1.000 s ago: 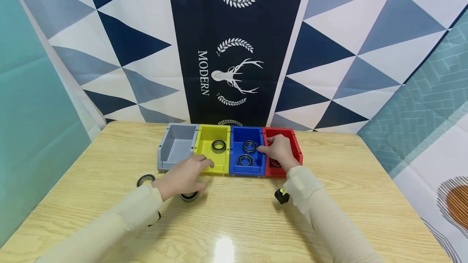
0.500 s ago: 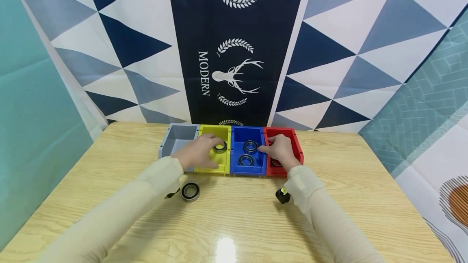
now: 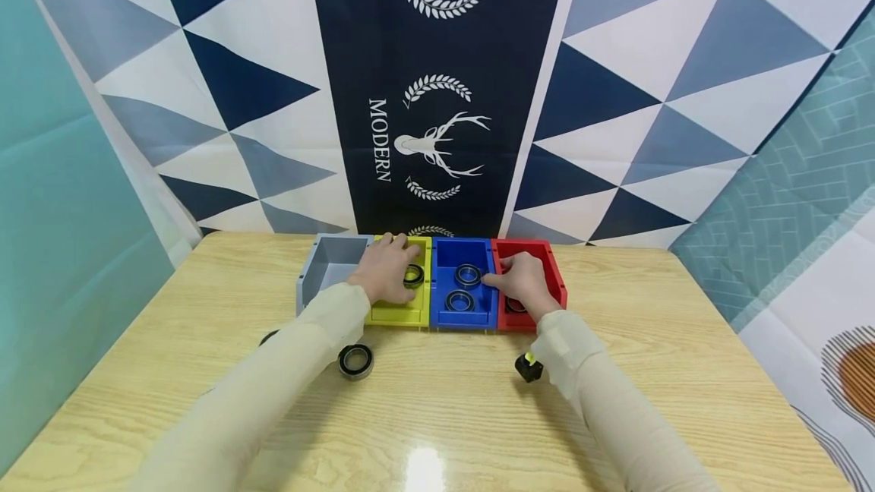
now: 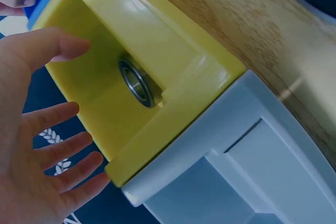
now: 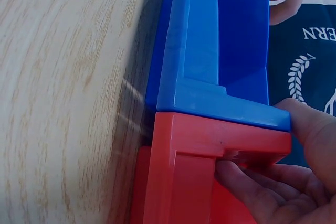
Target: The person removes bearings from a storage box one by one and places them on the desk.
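Near the wooden table's (image 3: 615, 370) far edge, the left hand (image 3: 386, 273) hovers spread-fingered over the yellow bin (image 3: 399, 311); the right hand (image 3: 522, 281) grips the red bin's (image 3: 557, 279) wall.

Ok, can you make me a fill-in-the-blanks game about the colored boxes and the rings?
1. The blue bin holds ____ rings.
2. The left hand is over the ____ bin.
3. The bin at the far left of the row, with no ring showing inside, is ____.
4. The right hand rests on the ____ bin.

Missing words: two; yellow; grey; red
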The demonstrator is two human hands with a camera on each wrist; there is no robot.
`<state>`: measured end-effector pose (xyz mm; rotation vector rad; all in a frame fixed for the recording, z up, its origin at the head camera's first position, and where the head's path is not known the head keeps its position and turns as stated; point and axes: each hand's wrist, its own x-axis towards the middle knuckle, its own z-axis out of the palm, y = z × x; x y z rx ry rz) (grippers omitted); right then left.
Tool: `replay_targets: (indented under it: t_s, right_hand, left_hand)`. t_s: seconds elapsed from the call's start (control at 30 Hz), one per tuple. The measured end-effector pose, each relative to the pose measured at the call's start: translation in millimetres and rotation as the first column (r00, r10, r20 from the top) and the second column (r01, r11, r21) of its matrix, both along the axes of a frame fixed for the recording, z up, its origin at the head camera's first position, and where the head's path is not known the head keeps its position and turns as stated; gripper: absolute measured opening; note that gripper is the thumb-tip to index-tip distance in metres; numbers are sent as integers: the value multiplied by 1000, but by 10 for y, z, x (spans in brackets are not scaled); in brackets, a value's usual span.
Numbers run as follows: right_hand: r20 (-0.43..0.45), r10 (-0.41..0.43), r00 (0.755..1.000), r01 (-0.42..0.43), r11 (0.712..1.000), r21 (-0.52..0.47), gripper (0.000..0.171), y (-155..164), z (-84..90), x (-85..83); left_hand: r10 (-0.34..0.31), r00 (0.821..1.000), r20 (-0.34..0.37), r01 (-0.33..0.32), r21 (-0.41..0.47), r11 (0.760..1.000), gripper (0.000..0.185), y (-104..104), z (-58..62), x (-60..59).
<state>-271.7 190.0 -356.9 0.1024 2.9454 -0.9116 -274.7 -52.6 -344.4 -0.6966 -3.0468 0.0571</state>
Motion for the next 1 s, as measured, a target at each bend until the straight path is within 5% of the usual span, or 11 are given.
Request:
replay_targets:
  t_s: [0.37,0.67,1.0]
  right_hand:
    - [-8,7,1000,-7,1000,-22,34,6,-5,3]
    - [-12,-3,1000,2,999,-43,33,-6,-29,24]
    - [-5,-13,1000,13,999,-32,37,23,-11,21]
  left_hand:
    - [48,996,76,-41,-92,995,74,123,-193,-170]
    - [106,982,157,-97,-64,993,76,153,-370,-256]
    - [90,976,198,-91,-4,996,71,163,-346,-187]
